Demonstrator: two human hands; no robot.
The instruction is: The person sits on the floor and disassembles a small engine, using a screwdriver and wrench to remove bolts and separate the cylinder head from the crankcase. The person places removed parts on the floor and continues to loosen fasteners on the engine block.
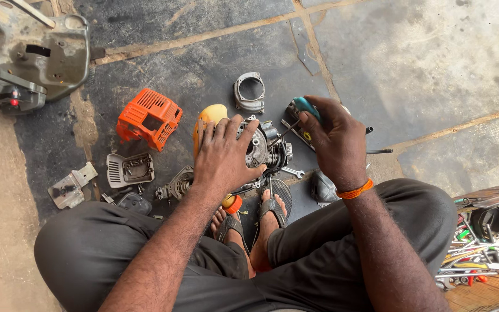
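Note:
My left hand [224, 155] rests flat on a small metal engine block [263, 147] that sits on the floor in front of my sandalled feet. My right hand [333, 136] grips a screwdriver with a teal handle [305, 106]; its thin shaft [284, 133] slants down to the engine's right side. A yellow tank-like part [208, 117] shows behind my left hand. An orange band circles my right wrist.
An orange vented cover [149, 118], a grey grille plate [129, 169], a metal ring housing [249, 92], a bent bracket [71, 187], a wrench [293, 171] and small parts lie on the stone floor. A grey machine casing [36, 55] sits far left. An open toolbox [483, 254] stands right.

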